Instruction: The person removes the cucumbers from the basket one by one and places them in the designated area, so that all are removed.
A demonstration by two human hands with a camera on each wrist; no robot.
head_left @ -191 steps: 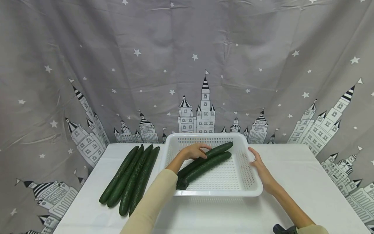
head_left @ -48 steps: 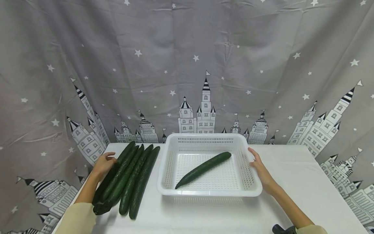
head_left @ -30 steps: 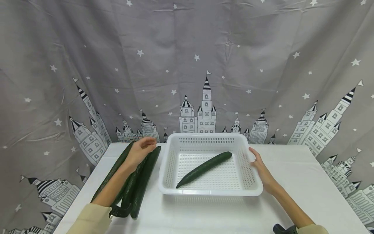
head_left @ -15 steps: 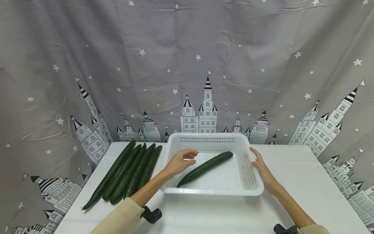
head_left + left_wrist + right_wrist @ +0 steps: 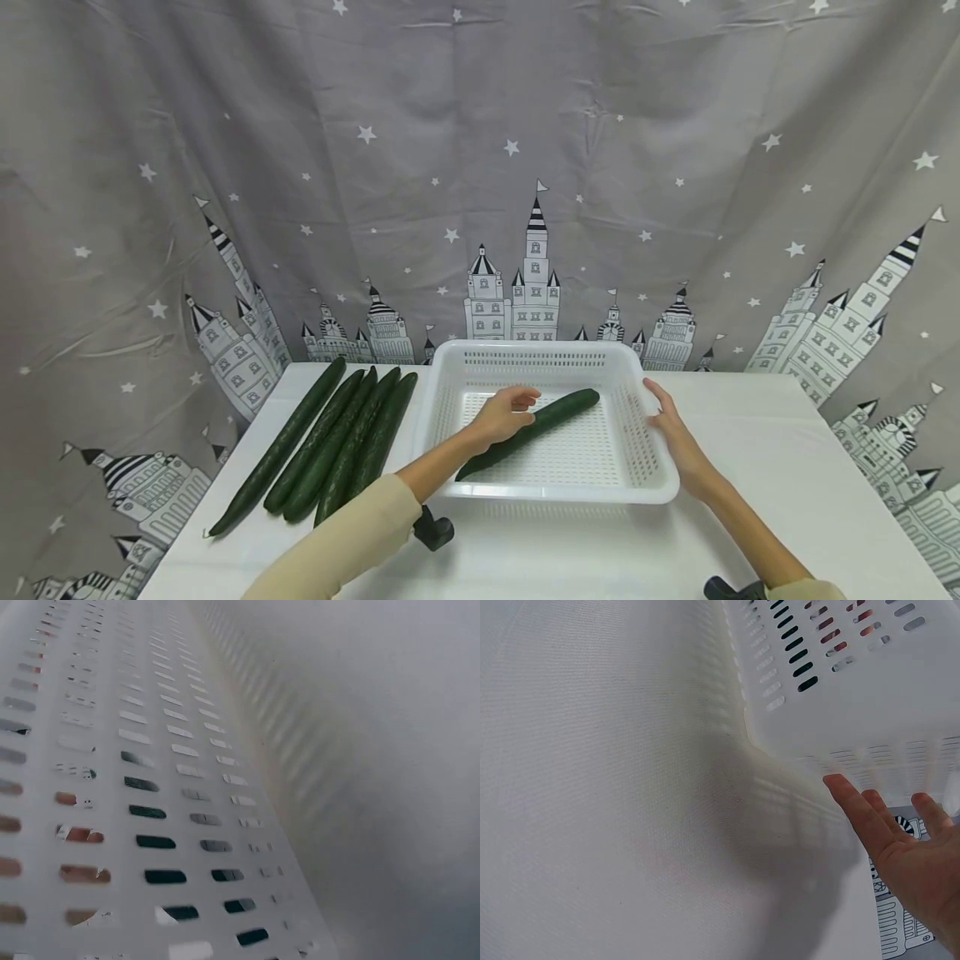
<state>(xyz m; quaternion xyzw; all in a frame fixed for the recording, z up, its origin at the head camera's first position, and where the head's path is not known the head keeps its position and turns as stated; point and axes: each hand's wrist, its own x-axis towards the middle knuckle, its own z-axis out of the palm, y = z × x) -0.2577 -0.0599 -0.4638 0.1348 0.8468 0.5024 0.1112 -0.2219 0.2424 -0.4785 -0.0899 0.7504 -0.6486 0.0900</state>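
A white slotted plastic basket (image 5: 562, 493) stands on the white table with one dark green cucumber (image 5: 566, 407) lying slantwise inside. My left hand (image 5: 501, 418) is inside the basket, over the cucumber's middle, with loosely bent fingers and the thumb right at its upper edge. Part of the cucumber is hidden beneath that hand. Through the basket's slots, the left wrist view shows bits of the cucumber (image 5: 156, 842) and skin. My right hand (image 5: 678, 437) rests against the basket's right side; its fingers are extended in the right wrist view, fingertips at the basket wall (image 5: 817, 724).
Several more cucumbers (image 5: 322, 458) lie side by side on the table (image 5: 750, 450), left of the basket. The leftmost cucumber (image 5: 273, 458) sits slightly apart at its near end. A grey curtain (image 5: 375, 167) with castles and stars hangs behind the table.
One of the two cucumbers in the basket has been moved to the row at left and released. My left hand has since returned rightward into the basket. The right hand has stayed put.
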